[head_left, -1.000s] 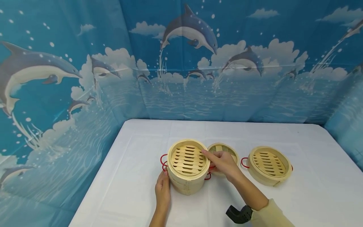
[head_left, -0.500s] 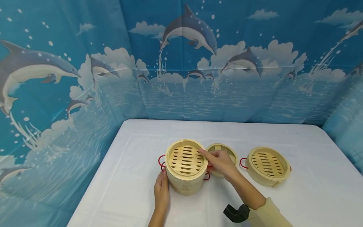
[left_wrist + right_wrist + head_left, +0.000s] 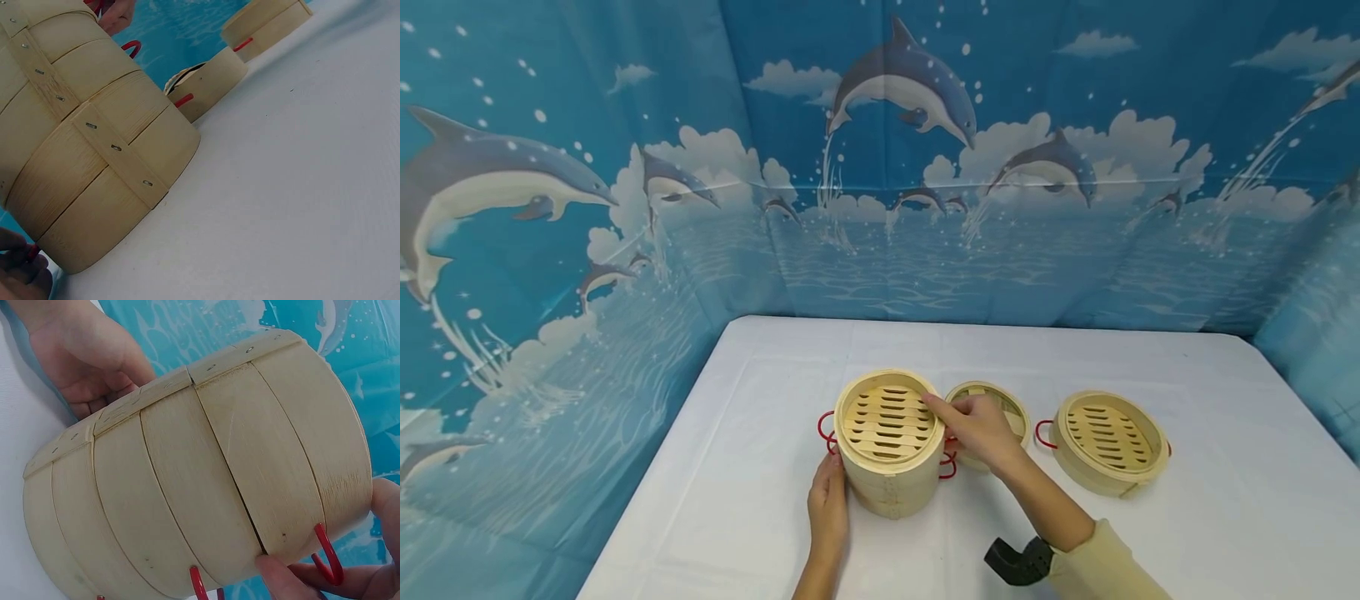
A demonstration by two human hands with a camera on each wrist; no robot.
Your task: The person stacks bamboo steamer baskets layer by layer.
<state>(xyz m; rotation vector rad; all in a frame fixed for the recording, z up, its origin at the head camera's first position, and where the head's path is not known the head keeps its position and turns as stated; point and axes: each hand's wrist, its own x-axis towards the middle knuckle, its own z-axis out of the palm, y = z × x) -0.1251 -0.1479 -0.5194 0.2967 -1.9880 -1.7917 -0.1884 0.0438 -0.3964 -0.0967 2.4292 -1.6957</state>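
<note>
Bamboo steamer stack [image 3: 891,492]: upright, long axis vertical, between hands, nearer the table's [image 3: 722,467] left edge. Left hand [image 3: 829,504] grasps it low; right hand [image 3: 979,428] pinches top tier [image 3: 889,423] at right.

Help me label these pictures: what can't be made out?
Head view: inside of the stack, hidden by its slats.
Head view: part of the middle basket, behind the right hand.
Left wrist: stack's top and left hand, cut off by edges.
Right wrist: slats, behind the stack's wall.
</note>
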